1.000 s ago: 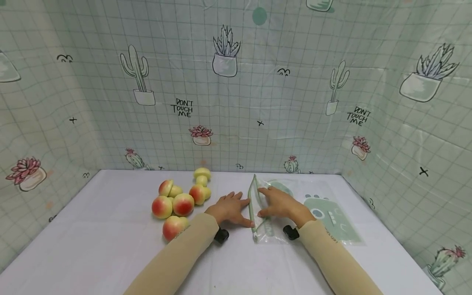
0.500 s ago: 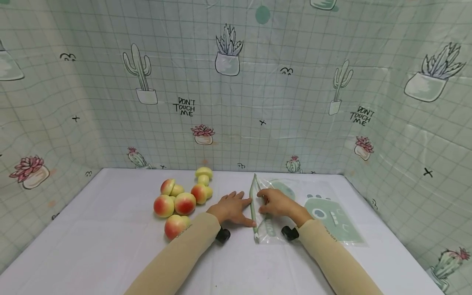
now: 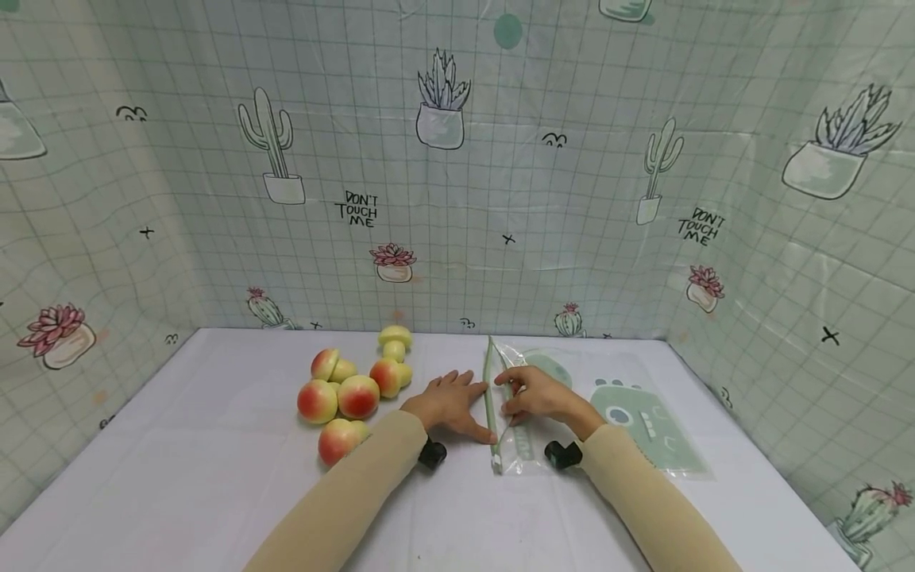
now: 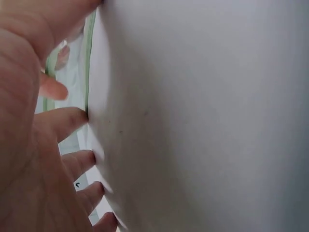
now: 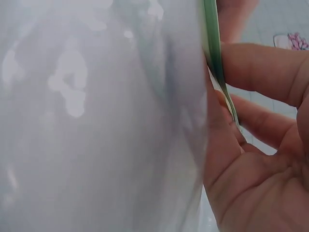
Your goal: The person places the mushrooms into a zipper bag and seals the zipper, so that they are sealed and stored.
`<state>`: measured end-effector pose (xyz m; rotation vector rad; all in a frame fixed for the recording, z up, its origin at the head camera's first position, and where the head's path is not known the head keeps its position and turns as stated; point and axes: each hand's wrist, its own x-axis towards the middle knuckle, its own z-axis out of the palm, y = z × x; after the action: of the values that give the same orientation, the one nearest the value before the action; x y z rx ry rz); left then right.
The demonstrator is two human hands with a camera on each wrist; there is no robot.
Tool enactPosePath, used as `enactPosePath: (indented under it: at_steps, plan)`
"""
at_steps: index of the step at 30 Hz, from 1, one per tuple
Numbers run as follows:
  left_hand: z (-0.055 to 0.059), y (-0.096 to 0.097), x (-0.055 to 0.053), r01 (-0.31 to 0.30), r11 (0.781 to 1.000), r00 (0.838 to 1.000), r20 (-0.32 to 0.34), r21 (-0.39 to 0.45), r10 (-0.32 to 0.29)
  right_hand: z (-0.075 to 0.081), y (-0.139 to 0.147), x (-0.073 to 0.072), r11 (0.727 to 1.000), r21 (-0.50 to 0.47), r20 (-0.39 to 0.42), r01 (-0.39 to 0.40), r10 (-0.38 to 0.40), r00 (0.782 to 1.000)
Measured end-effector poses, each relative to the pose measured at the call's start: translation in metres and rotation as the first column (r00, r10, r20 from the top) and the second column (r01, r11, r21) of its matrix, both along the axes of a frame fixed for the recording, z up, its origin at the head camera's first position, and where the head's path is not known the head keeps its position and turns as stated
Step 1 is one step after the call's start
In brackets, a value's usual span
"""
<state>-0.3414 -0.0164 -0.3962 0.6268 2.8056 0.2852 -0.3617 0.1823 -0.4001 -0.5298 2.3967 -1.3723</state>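
Observation:
A clear plastic zip bag (image 3: 646,429) with a green monster print lies flat on the white table, its green-edged mouth toward the left. My left hand (image 3: 446,405) is spread at that mouth, thumb and index fingertip right on the lower green strip (image 4: 90,53). The other fingertips of this hand rest on the table in the left wrist view. My right hand (image 3: 539,393) pinches the upper green strip (image 5: 212,38) between thumb and fingers, holding it raised apart from the lower one. The thumb shows partly through the clear plastic in the right wrist view.
Left of my left hand sit several red-and-yellow mushroom-shaped pieces (image 3: 357,396), close together. An all-yellow mushroom-shaped piece (image 3: 394,340) stands behind them. A patterned cloth (image 3: 457,199) with cactus drawings walls the table at the back and both sides.
The fingers of my right hand have curled in and now pinch the upper strip of the bag's mouth. My left hand has stayed nearly still on the lower edge.

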Motion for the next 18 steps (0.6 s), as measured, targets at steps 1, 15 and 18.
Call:
enactPosePath:
  at_steps: [1, 15, 18]
  plan:
    - [0.0, 0.0, 0.0, -0.003, 1.0, 1.0, 0.003, -0.004, 0.003, -0.001, 0.001, 0.0, 1.0, -0.011, 0.01, -0.008, 0.008, 1.0]
    - [0.002, -0.002, -0.002, -0.016, 1.0, 0.999, 0.032, 0.025, 0.015, 0.003, 0.008, 0.005, 0.996, -0.045, 0.011, -0.076, 0.076, 0.997]
    - [0.003, -0.001, 0.001, -0.006, 1.0, 0.999, 0.042, 0.026, 0.005, 0.007, 0.017, 0.011, 0.996, -0.029, -0.02, -0.085, 0.084, 0.996]
